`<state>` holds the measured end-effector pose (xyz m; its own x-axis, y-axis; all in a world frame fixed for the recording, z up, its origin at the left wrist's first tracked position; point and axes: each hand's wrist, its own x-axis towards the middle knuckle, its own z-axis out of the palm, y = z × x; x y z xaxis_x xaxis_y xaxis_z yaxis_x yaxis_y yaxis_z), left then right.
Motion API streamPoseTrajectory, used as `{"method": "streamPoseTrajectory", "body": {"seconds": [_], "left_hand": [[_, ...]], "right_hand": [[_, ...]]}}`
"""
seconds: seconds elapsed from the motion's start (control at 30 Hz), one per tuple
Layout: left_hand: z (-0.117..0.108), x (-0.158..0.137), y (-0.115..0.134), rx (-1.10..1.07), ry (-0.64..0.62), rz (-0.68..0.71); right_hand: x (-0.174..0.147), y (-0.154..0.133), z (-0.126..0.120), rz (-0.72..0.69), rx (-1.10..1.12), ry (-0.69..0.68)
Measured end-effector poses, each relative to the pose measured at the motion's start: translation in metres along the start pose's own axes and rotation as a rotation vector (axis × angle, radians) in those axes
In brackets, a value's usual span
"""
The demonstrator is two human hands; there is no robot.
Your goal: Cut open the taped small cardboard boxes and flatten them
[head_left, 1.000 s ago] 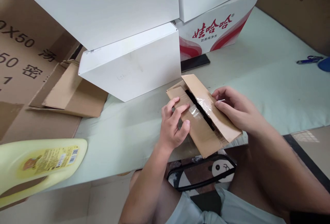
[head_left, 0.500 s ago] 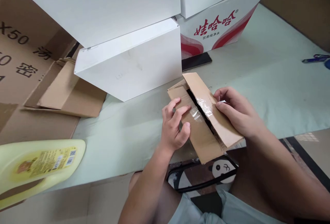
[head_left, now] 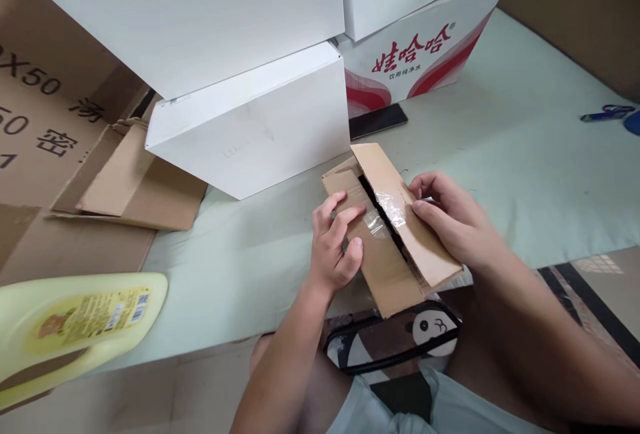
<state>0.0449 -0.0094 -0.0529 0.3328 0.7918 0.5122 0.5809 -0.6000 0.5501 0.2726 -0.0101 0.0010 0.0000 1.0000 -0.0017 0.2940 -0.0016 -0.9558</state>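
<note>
A small brown cardboard box (head_left: pixel 380 267) lies at the table's near edge, tilted across my view. Its two top flaps stand a little apart, with a dark gap between them. Clear tape (head_left: pixel 391 207) clings to both flaps near the middle. My left hand (head_left: pixel 337 241) rests on the left flap with its fingers spread, index and middle fingertips touching the cardboard. At the outer edge of the raised right flap, my right hand (head_left: pixel 445 217) pinches the cardboard between thumb and curled fingers. What is inside the box is hidden.
White boxes (head_left: pixel 260 134) are stacked behind, beside a red-and-white water carton (head_left: pixel 420 54). A black phone (head_left: pixel 379 121) lies before them. A yellow jug (head_left: pixel 85 334) and an open brown carton (head_left: pixel 145 181) are left. Blue-handled scissors or similar (head_left: pixel 607 114) lie far right.
The view has shifted slightly. Both hands keep nearly the same places on the box, and the gap between the flaps looks about the same.
</note>
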Motion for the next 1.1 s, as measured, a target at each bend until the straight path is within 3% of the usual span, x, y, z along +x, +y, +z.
{"method": "streamPoseTrajectory", "body": {"seconds": [0.73,1.1], "left_hand": [[-0.0014,0.0002,-0.0002,0.004,-0.016,-0.009],[0.0007,0.0006,0.0004,0.004,0.033,0.025]], "right_hand": [[0.0011,-0.0012,0.0009,0.012,0.017,0.000],[0.0001,-0.0015,0.0006,0.022,0.015,-0.013]]}}
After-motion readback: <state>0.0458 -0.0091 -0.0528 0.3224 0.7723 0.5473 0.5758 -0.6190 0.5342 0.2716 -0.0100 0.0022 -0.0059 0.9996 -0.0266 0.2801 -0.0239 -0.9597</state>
